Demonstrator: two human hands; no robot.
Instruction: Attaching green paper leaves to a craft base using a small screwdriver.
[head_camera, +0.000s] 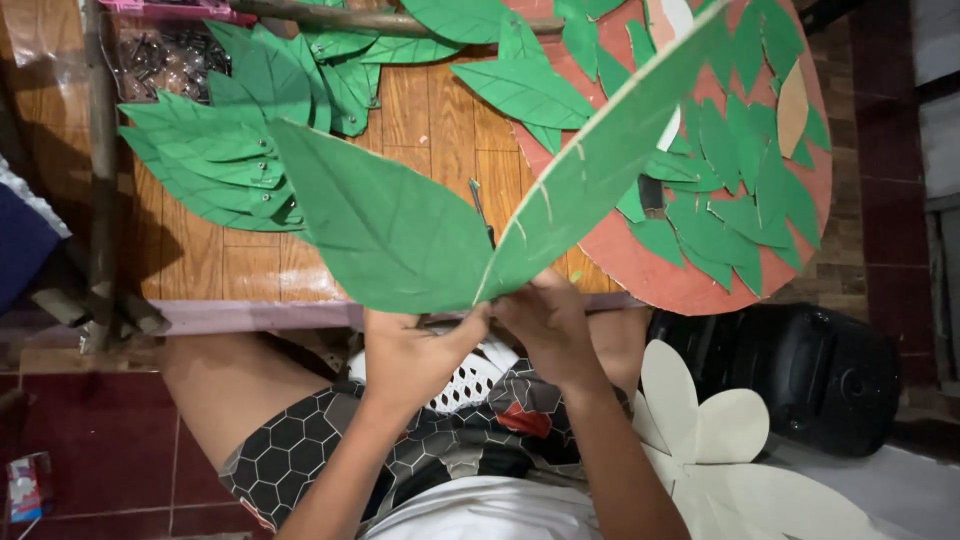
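While both hands (490, 335) pinch green paper leaves (390, 230), small red packet (28, 487) on floor.

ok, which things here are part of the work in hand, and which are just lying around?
In hand:
left hand and right hand, gripping two large green paper leaves at their stems.

Lying about:
pile of green paper leaves
red leaf-covered board
cream petal cutouts
black bag

A seated person, seen from above, wears shorts (340, 450) printed in a honeycomb pattern of black and grey hexagons with white outlines; red patches break the pattern near the middle and at the lower hem. A pale grey-white shirt (490, 515) shows at the bottom edge; both forearms are bare, with no sleeves, watch or rings visible on the left hand (415, 355) or the right hand (545, 325).
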